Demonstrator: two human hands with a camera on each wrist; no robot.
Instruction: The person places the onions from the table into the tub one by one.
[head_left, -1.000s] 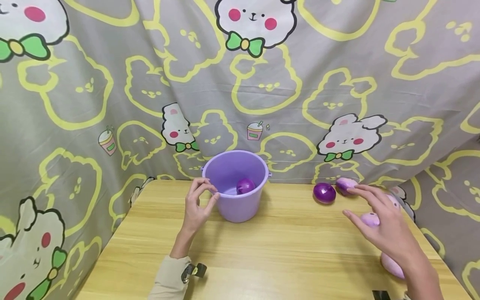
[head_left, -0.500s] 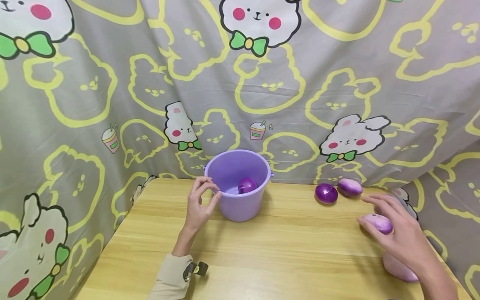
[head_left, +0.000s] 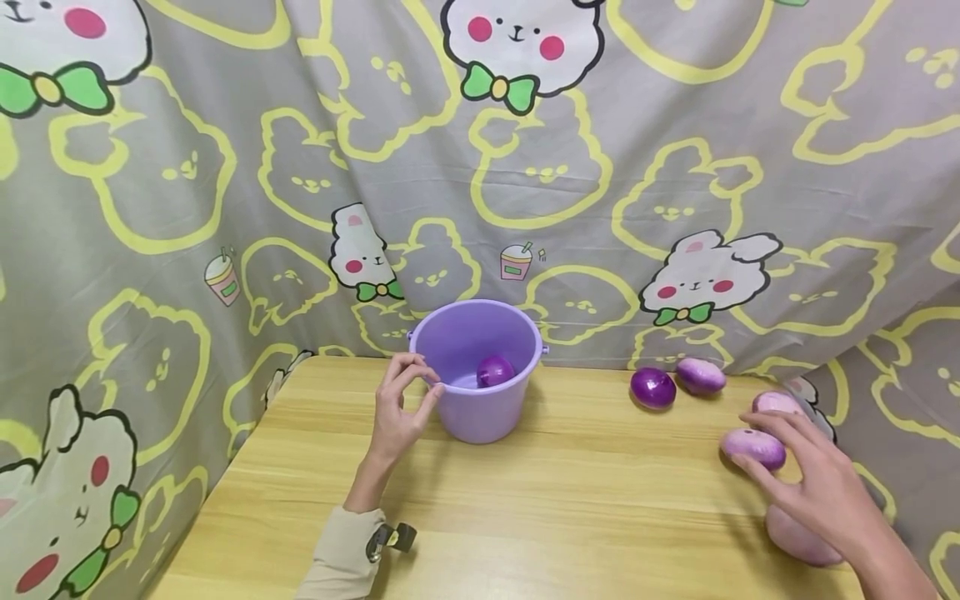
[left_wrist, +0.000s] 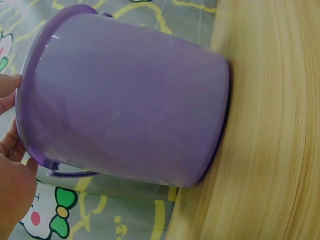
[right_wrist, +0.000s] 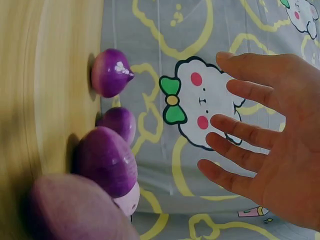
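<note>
A light purple bucket (head_left: 480,417) stands upright near the table's back edge, with a purple onion (head_left: 495,372) inside. My left hand (head_left: 397,408) pinches the bucket's near-left rim between thumb and fingers; the left wrist view shows fingers (left_wrist: 10,142) at that rim. On the right, my right hand (head_left: 813,483) hovers beside a pale purple onion (head_left: 753,448), its fingers apart and holding nothing. In the right wrist view the fingers (right_wrist: 245,132) are spread, clear of the onions. Another onion (head_left: 798,537) lies partly hidden under that hand.
A glossy dark purple onion (head_left: 653,389) and a paler onion (head_left: 701,376) lie side by side at the back right. One more onion (head_left: 776,402) sits behind the right hand. A patterned grey curtain (head_left: 555,192) hangs directly behind the wooden table (head_left: 570,508).
My right hand has moved right and nearer the table's front, away from the back onions and beside the pale onion. The left hand stays on the bucket rim. The view has shifted slightly.
</note>
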